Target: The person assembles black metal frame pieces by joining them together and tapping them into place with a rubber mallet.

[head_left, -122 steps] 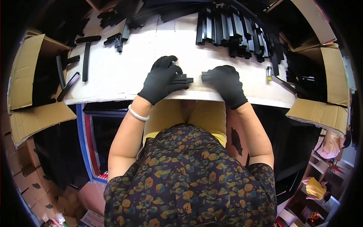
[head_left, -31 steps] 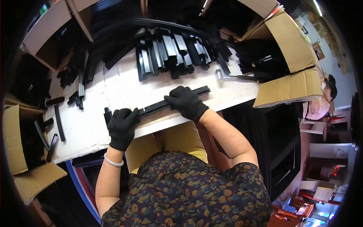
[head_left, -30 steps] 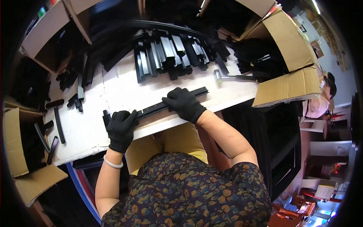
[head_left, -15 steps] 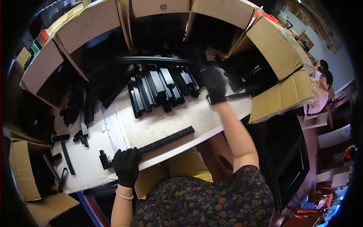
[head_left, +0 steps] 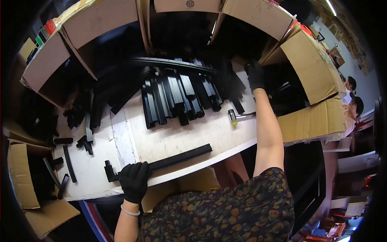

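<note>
Your gloved left hand [head_left: 134,180] pins the black rail [head_left: 169,161] flat, steadying it, while your right hand [head_left: 255,75] reaches far right, its grip unclear.

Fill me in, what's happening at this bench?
A person in black gloves works at a white table ringed by open cardboard boxes. The left hand rests on the near end of a long black strip with a corner piece on it, lying along the table's front edge. The right hand is stretched out to the far right, at the black parts by the boxes; whether it grips anything is unclear. A pile of black strips and a small mallet lie between.
</note>
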